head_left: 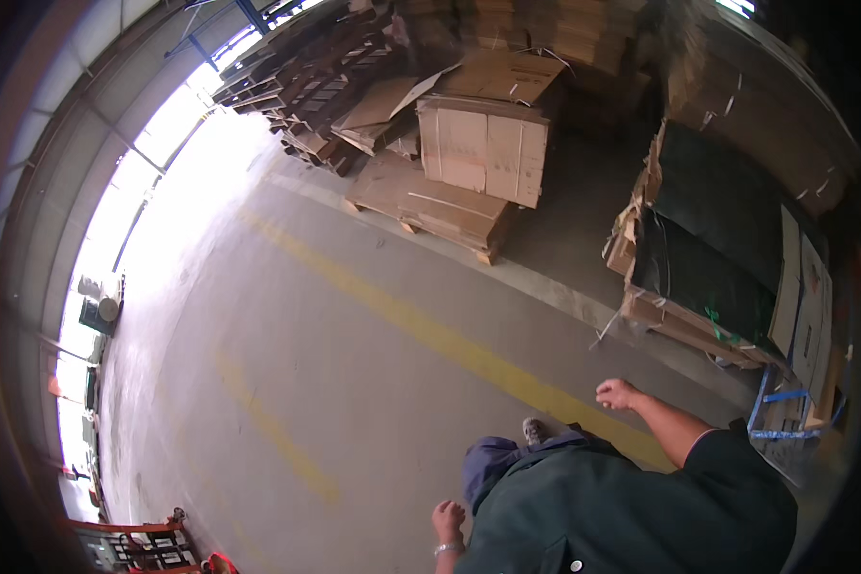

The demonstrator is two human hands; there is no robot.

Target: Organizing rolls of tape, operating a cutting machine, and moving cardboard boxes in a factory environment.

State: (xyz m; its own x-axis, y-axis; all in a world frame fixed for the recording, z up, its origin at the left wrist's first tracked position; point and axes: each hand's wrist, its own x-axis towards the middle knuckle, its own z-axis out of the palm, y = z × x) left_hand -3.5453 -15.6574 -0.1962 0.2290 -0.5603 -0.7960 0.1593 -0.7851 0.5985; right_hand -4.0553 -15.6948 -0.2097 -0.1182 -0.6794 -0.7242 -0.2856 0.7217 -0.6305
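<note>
My left hand [447, 521] hangs low beside my body at the lower middle, its fingers loosely curled and no object showing in them. A light band circles that wrist. Held out in front on the right is my right hand [619, 393], also curled closed with nothing visible in it. Neither hand touches anything; bare floor lies beneath both. Closest to the right hand is a stack of flattened cardboard [646, 311] partly under a dark green sheet [713, 244]. One shoe [534, 430] shows below my dark top.
A large cardboard box [483, 148] stands on a cardboard-topped pallet [450, 210] ahead. Stacked wooden pallets [320, 91] rise behind it at the left. Yellow lines [421, 325] cross the floor. A blue metal frame [784, 397] stands at right, an orange cart [139, 545] at lower left.
</note>
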